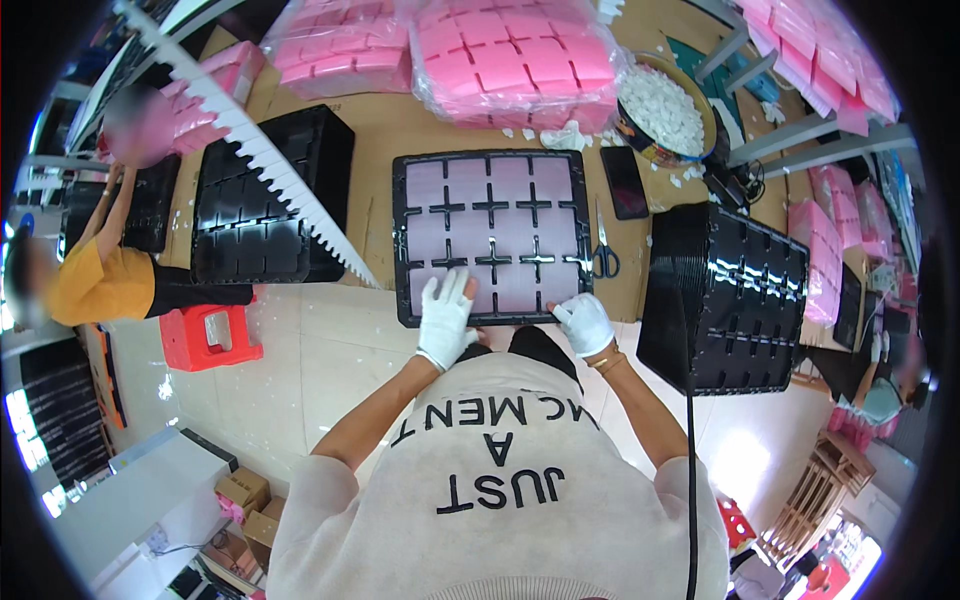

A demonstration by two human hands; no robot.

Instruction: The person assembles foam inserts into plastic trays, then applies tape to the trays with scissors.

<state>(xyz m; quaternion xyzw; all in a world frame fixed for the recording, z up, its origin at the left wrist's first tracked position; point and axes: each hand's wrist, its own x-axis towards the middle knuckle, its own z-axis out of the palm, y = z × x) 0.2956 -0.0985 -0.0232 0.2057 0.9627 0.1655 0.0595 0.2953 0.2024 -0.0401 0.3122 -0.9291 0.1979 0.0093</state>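
At the near edge of the brown table [375, 185], a black tray [402, 245] is lying in front of the person, and a pale pink sheet [468, 232] is showing between its black crosses. The left hand [445, 315], wearing a white glove, is resting over the near side of the tray, left of the middle; its fingers are stretching forward on the sheet and are standing a little spread. The right hand [583, 325], also gloved, is touching the near right corner with its fingers curling; I cannot tell if it is pinching the rim. Just beside the tray, on its right, scissors [603, 252] are lying, and a dark phone [624, 183] is lying a little farther away. Black stacked trays [735, 295] are standing to the right. Beyond the tray, a pink foam bundle [515, 60] is sitting in clear plastic, near a round tub [709, 125] which is holding white pieces [660, 108].
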